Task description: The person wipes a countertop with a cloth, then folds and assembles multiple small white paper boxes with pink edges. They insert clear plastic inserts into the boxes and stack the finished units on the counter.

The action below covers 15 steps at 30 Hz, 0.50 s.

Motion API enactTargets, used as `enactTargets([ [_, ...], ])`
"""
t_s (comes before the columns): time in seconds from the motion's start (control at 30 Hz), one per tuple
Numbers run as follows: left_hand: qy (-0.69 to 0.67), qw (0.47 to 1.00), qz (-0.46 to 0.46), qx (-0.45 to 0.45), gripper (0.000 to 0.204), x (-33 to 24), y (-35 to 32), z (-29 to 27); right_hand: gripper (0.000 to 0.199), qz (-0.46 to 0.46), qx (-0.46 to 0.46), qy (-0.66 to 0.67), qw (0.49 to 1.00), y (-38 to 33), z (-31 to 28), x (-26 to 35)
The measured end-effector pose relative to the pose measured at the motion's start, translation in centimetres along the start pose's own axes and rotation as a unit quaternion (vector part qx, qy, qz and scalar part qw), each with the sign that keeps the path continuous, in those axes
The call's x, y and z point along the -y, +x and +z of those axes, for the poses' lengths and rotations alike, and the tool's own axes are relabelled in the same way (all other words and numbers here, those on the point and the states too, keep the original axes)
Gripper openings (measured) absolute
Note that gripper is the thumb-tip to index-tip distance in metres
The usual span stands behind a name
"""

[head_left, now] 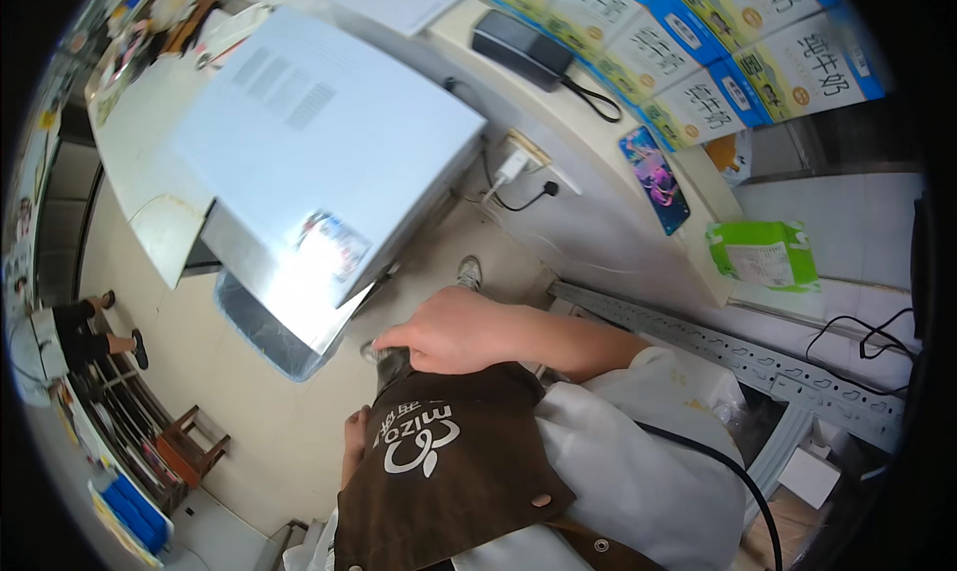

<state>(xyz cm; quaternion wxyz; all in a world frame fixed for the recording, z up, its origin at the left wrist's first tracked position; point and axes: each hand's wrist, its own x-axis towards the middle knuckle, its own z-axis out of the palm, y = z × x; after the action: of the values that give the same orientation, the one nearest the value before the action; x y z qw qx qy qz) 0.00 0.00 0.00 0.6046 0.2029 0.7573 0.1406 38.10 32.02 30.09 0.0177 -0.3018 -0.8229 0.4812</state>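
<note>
My right hand (449, 330) is held out in front of my brown apron (449, 481). Its fingers are curled in, except one that juts out toward the left, and nothing shows in its grip. Below and to the left, my left hand (356, 433) hangs by the apron's edge, mostly hidden, so its fingers cannot be made out. Ahead of the right hand stands a large silver-white metal box-shaped appliance (339, 123), apart from the hand. Under its near corner is a dark bin with a clear liner (261, 322).
A white counter (598, 152) carries a black case with a strap (523, 51), a phone (655, 180) and stacked cartons (698, 63). A white plug (510, 167) sits in a wall socket. A green package (763, 255) lies at right. Another person (75, 337) stands at far left near a wooden stool (189, 446).
</note>
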Motion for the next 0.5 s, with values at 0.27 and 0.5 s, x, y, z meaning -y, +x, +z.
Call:
enactTargets([
  [0.27,-0.052,0.995,0.028,-0.080,0.040,12.5,-1.4,-11.3,0.042,-0.098,0.038,-0.040,0.994,14.8,14.4,14.3],
  [0.5,-0.324,0.933,-0.060,-0.147,0.024,23.8,-3.8,-22.7,0.075,-0.156,0.172,0.420,0.878,31.5,22.1,23.1],
])
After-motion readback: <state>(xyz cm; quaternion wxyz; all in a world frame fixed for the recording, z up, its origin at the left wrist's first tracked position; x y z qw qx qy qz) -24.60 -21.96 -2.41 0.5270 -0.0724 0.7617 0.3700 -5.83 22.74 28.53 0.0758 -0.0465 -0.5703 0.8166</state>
